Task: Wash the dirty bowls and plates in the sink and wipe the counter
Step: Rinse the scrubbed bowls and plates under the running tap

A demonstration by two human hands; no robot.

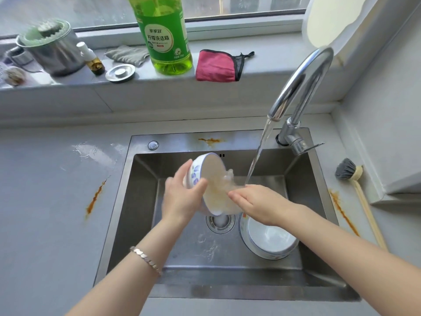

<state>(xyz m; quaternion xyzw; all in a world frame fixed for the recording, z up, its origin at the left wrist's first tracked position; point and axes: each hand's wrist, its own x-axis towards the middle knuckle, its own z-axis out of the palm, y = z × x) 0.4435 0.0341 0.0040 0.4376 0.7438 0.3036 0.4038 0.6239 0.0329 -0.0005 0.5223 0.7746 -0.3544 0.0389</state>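
In the head view, the left hand (pixel 182 197) grips a tilted patterned bowl (pixel 211 167) over the sink (pixel 145 183). Cloudy water spills past the straight, relaxed fingers of the right hand (pixel 255 201), beside the running faucet (pixel 303 83). The right forearm hides part of the stacked dishes (pixel 268 242) below, so their count is unclear. One brush (pixel 348 172) lies on the table (pixel 45 201). One detergent bottle (pixel 166 37) and one red cloth (pixel 216 66) sit on the windowsill.

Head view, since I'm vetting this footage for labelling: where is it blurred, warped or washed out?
In the head view, soft daylight; water spilling from the bowl held by the left hand is motion-blurred near the right hand; wide-angle distortion bows the sill and sink edges; the upper right is washed out.
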